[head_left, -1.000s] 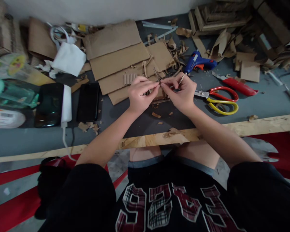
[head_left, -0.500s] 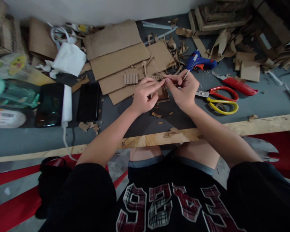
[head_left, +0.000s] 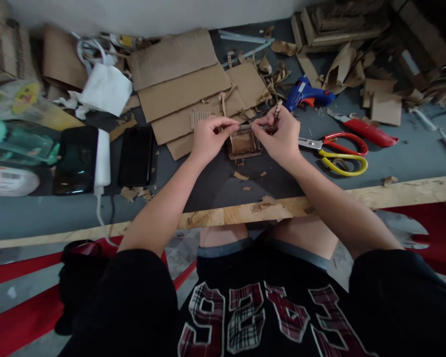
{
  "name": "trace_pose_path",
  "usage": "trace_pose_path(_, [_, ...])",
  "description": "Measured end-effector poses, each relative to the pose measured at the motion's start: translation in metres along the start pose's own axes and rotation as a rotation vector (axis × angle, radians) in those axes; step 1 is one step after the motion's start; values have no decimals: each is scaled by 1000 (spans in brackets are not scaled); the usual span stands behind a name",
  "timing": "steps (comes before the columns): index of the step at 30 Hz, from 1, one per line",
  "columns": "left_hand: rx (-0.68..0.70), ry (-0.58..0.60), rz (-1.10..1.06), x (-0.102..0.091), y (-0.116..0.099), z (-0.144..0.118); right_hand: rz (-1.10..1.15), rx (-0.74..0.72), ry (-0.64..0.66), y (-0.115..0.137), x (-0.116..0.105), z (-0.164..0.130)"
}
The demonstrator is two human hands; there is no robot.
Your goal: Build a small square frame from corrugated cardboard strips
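Note:
A thin corrugated cardboard strip (head_left: 245,126) runs between my two hands, just above the far side of a small open cardboard box (head_left: 244,144). My left hand (head_left: 212,139) pinches its left end with thumb and forefinger. On the other side, my right hand (head_left: 280,133) pinches the strip near its right end, and a ridged piece of cardboard sticks up between its fingers. Whether that piece belongs to the same strip is hidden. Flat cardboard sheets (head_left: 186,94) lie overlapping beyond my left hand, a small ridged piece (head_left: 199,119) on top.
A blue glue gun (head_left: 308,94), scissors with red and yellow handles (head_left: 338,151) and a red-handled cutter (head_left: 371,131) lie to the right. At left are a phone (head_left: 136,156), a white adapter with a cable (head_left: 103,158) and bottles. Cardboard scraps lie about the table.
My left hand has shifted left, its fingers drawing back from my right fingertips to a pinch on the strip. The small box is now more exposed. My right hand has moved slightly left.

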State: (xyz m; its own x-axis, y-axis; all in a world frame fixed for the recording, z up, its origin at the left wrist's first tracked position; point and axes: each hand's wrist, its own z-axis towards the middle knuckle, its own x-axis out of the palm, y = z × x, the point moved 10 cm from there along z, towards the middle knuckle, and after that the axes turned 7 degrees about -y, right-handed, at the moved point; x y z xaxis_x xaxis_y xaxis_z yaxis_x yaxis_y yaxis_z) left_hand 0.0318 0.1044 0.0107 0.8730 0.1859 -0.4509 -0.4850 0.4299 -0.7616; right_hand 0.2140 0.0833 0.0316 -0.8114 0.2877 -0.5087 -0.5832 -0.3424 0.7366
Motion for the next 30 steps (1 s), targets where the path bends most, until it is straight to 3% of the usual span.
trace_pose_path(6, [165,143,218,9,-12,-2,-373,22,139,0,8,-3])
trace_pose_path(9, [204,150,253,13,-15,-4,-477,35,151,0,8,-6])
trace_pose_path(17, [184,84,258,12,-11,-6,-345,40,93,-1,4,-4])
trace_pose_path(22, [200,40,260,11,-12,-7,-362,23,135,-1,8,-5])
trace_pose_path(30, [190,81,281,16,-11,-8,-403,7,148,-3,12,-7])
